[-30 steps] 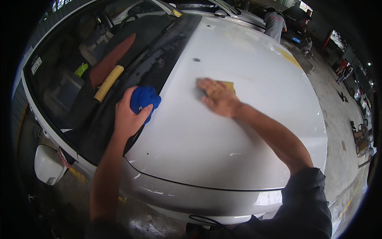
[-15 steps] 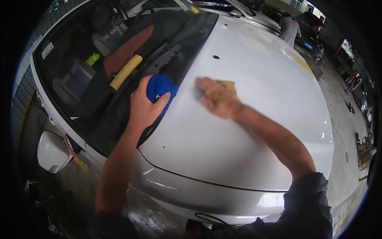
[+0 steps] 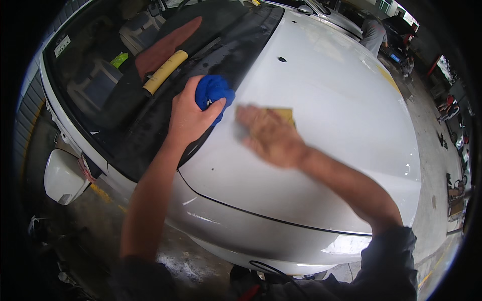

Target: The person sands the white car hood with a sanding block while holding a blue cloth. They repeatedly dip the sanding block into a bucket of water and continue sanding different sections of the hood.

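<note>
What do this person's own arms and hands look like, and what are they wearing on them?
The left hand and right hand are ungloved, though motion blurs the right. Both forearms are bare, with no watch or bracelet visible. The right sleeve is dark grey and ends near the elbow; the left sleeve looks dark too, mostly in shadow.

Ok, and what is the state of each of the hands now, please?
Left hand: closed, holding a blue cloth.
Right hand: open, laid over a yellow sheet on the white car hood; fingers are blurred.
</note>
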Demonstrator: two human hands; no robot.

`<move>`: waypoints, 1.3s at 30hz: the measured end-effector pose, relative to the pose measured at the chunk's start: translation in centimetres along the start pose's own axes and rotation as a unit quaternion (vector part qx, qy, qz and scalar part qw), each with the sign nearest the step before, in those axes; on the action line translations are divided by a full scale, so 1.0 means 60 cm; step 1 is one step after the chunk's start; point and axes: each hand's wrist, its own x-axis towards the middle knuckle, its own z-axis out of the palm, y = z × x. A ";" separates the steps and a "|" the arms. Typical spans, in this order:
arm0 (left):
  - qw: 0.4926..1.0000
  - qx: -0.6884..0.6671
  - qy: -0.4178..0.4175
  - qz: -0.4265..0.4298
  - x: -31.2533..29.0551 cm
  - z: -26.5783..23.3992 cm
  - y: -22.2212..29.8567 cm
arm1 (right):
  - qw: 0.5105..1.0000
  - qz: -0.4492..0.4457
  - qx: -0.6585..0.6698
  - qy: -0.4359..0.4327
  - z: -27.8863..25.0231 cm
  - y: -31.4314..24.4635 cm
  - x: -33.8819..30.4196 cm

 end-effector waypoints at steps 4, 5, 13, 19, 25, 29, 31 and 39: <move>1.000 0.002 -0.014 -0.004 -0.006 0.005 0.010 | 0.998 -0.001 0.059 -0.007 -0.027 0.079 -0.167; 1.000 -0.008 -0.021 -0.003 -0.003 0.006 0.017 | 0.994 0.019 0.103 0.028 -0.035 0.118 -0.206; 0.999 -0.007 -0.013 0.034 0.014 0.017 0.009 | 0.998 -0.014 -0.054 0.022 0.021 -0.066 -0.008; 1.000 -0.003 -0.004 0.003 -0.008 -0.005 0.006 | 0.996 0.077 0.032 -0.026 -0.037 0.022 -0.169; 1.000 -0.004 -0.019 0.001 0.009 0.023 0.028 | 0.985 0.007 -0.041 0.168 0.065 -0.010 -0.102; 0.998 -0.009 -0.004 0.060 0.008 0.026 0.012 | 1.000 0.003 -0.011 0.020 0.028 -0.067 -0.012; 0.997 0.043 -0.041 0.058 0.002 0.007 -0.010 | 0.998 0.047 0.007 0.041 0.029 -0.029 -0.099; 0.927 0.231 -0.294 -0.035 0.051 0.051 0.101 | 0.955 0.281 -0.040 0.090 -0.006 0.092 -0.286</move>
